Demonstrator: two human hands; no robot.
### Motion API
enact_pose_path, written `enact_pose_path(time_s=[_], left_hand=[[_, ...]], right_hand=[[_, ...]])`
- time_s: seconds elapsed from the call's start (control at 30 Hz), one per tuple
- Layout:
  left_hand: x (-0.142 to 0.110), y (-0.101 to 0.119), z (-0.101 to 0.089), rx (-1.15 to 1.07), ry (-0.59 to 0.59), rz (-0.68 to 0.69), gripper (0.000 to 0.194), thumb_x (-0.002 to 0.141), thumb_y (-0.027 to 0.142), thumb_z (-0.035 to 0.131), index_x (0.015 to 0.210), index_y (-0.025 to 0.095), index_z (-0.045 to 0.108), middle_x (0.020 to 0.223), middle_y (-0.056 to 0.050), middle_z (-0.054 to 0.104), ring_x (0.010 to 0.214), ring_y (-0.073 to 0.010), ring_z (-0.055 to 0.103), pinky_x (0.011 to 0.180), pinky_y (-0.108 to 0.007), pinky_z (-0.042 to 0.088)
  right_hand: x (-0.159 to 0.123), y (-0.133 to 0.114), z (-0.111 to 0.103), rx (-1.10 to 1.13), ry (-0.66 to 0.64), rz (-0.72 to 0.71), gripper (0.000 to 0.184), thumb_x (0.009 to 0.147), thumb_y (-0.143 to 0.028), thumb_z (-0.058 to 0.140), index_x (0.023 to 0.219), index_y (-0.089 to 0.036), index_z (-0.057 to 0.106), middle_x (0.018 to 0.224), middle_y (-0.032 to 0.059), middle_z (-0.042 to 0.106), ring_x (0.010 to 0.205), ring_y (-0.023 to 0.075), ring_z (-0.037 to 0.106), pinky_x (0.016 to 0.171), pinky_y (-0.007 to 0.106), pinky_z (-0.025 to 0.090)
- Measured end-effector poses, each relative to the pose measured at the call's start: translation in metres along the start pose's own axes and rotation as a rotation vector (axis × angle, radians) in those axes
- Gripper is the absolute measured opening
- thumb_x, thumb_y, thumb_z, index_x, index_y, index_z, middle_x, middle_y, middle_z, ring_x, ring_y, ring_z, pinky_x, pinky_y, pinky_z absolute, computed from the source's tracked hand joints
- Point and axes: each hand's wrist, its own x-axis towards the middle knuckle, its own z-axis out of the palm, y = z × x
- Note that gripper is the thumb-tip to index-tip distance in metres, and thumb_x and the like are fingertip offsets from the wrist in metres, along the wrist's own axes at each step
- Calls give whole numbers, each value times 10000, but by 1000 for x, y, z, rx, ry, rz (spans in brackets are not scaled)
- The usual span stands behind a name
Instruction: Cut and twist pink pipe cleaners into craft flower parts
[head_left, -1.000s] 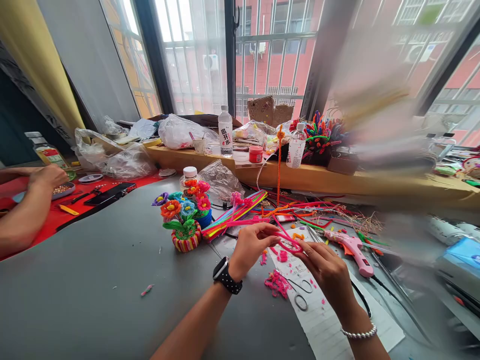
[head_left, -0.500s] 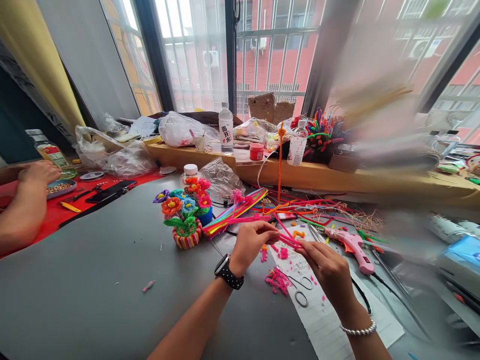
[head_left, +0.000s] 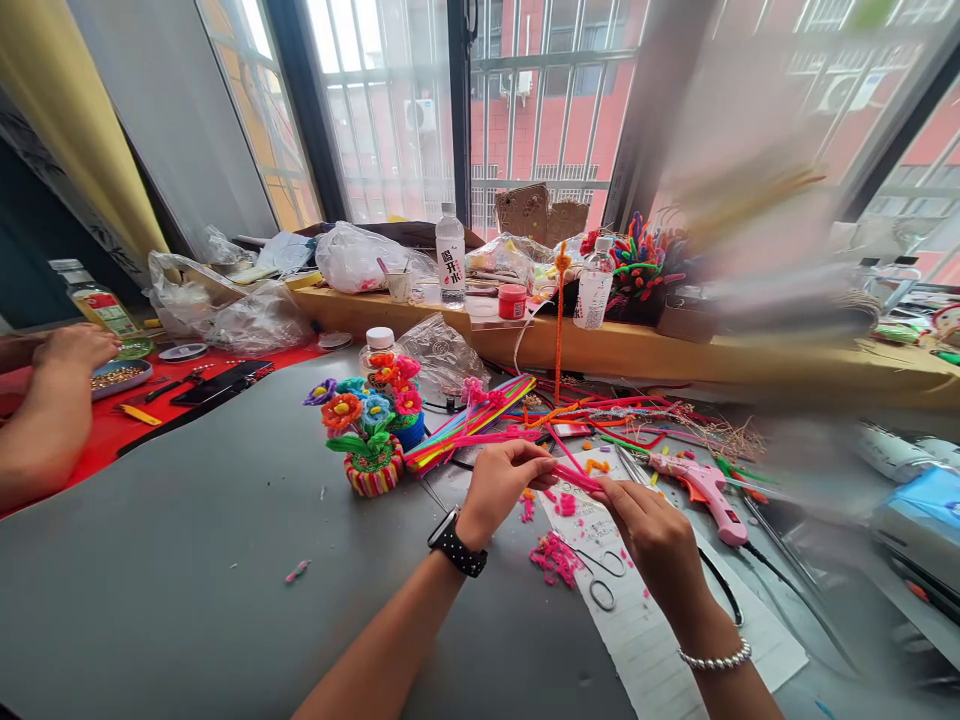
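Observation:
Between the fingertips of my left hand (head_left: 504,490) and my right hand (head_left: 651,535) stretches a pink pipe cleaner (head_left: 576,477), pinched at both ends. One length of it angles up and away toward the pile behind. Under my hands lies a sheet of paper (head_left: 637,640) with pink fuzz clippings (head_left: 555,558) and a pair of scissors (head_left: 602,580) at its left edge. Small orange and pink bits are scattered near my fingers. Left of my left hand stands a little pot of pipe-cleaner flowers (head_left: 373,468), with a second blue pot (head_left: 409,430) behind it.
A pink glue gun (head_left: 709,495) with a black cord lies to the right. Behind are coloured pipe cleaners (head_left: 480,420), an upright orange stem (head_left: 559,330) and a bottle-lined ledge (head_left: 405,312). At far left, another person's hands (head_left: 79,350) rest by a dish of beads (head_left: 120,376). The right side is blurred.
Almost nothing differs. My hands keep their places, and the pink strands between them look pulled slightly closer together.

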Motion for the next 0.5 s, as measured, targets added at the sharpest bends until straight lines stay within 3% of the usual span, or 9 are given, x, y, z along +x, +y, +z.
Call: enact_pose_path(time_s=[0.33,0.43,0.5], left_hand=[[1,-1,-1,-21,-18,-3,173,586,263,678,624,108,613,558,-29,632,532,-129,606,555,-235,516],[3,-3,-1,-38,-27,-5,181,584,269,681,628,108,610,564,-29,633,541,-133,610,568,-241,517],[4,-5,-1,-58,-25,8,190,591,275,676,646,104,612,582,-36,639,562,-141,617,592,-254,519]], right_hand=[[-1,0,1,18,16,35,220,860,-227,447,847,-145,650,670,71,661,586,157,605,550,246,428],[1,3,-1,170,6,92,212,850,-253,453,848,-165,646,715,74,669,633,170,613,584,257,458],[1,6,-2,359,-10,248,212,833,-296,471,878,-172,638,772,74,673,644,175,618,581,266,483]])
